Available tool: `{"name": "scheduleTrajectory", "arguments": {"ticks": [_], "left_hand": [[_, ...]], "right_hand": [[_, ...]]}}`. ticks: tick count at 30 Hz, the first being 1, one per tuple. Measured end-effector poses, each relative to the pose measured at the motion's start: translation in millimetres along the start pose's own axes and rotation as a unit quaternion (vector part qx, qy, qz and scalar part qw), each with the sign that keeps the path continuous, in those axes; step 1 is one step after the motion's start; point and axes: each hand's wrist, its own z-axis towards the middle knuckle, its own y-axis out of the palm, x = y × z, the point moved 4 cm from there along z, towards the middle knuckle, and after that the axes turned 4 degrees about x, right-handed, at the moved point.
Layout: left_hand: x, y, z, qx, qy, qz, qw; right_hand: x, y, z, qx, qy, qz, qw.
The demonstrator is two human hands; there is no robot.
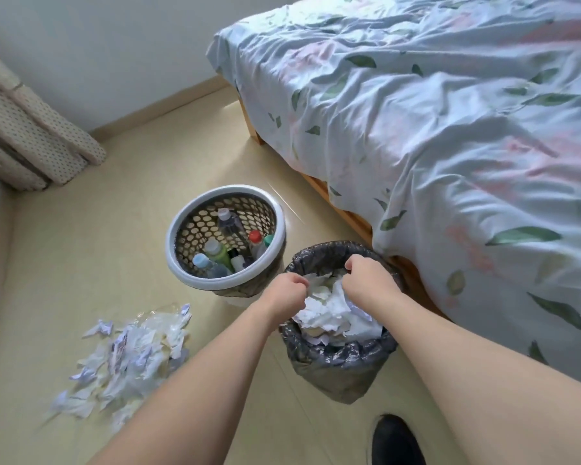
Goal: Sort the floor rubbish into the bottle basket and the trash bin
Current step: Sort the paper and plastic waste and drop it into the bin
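Now both curled hands (329, 285) hover over crumpled white paper (329, 313) heaped in the black-lined bin (332, 360).

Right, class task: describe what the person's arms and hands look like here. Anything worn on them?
Both forearms are bare as far as the picture shows, with no sleeves in view. The left hand and right hand wear no gloves, and no watch, bracelet or ring shows. A dark shoe shows at the bottom edge.

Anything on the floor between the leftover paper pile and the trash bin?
Nothing visible. The paper scraps lie on bare floor left of the trash bin, with open floor between. The bottle basket stands farther back, off that path. Both hands are at the bin's mouth, which is heaped with paper.
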Motion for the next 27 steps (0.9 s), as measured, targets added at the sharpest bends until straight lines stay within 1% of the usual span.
{"name": "scheduleTrajectory", "arguments": {"ticks": [4, 5, 9, 13, 15, 18, 22, 25, 27], "left_hand": [[-13.8, -67.4, -30.0, 0.043, 0.02, 0.025, 0.999], [-27.8, -96.2, -44.4, 0.061, 0.019, 0.024, 0.998], [-79.4, -177.4, -84.5, 0.085, -0.001, 0.04, 0.996], [-176.7, -262.1, -126.6, 0.136, -0.043, 0.043, 0.989], [-239.2, -297.3, -144.5, 0.168, -0.068, 0.046, 0.982], [-325.7, -326.2, -158.4, 0.21, -0.116, 0.033, 0.97], [-445.0, -334.9, -151.3, 0.268, -0.191, -0.01, 0.944], [-529.3, -328.1, -124.3, 0.298, -0.239, -0.054, 0.923], [-578.0, -322.6, -99.9, 0.316, -0.256, -0.072, 0.911]], "right_hand": [[-55.0, 4.5, -31.4, 0.011, -0.085, -0.012, 0.996], [-82.7, 11.3, -46.3, 0.007, -0.113, -0.017, 0.993], [-162.9, 40.5, -89.2, -0.027, -0.179, -0.033, 0.983], [-255.2, 93.9, -130.9, -0.072, -0.247, -0.045, 0.965], [-298.6, 131.2, -151.0, -0.1, -0.283, -0.063, 0.952], [-346.8, 183.0, -168.2, -0.138, -0.328, -0.085, 0.931], [-395.5, 263.5, -156.4, -0.166, -0.361, -0.125, 0.909], [-421.2, 325.4, -128.4, -0.172, -0.359, -0.149, 0.905], [-431.8, 363.9, -108.7, -0.175, -0.351, -0.172, 0.904]]}}
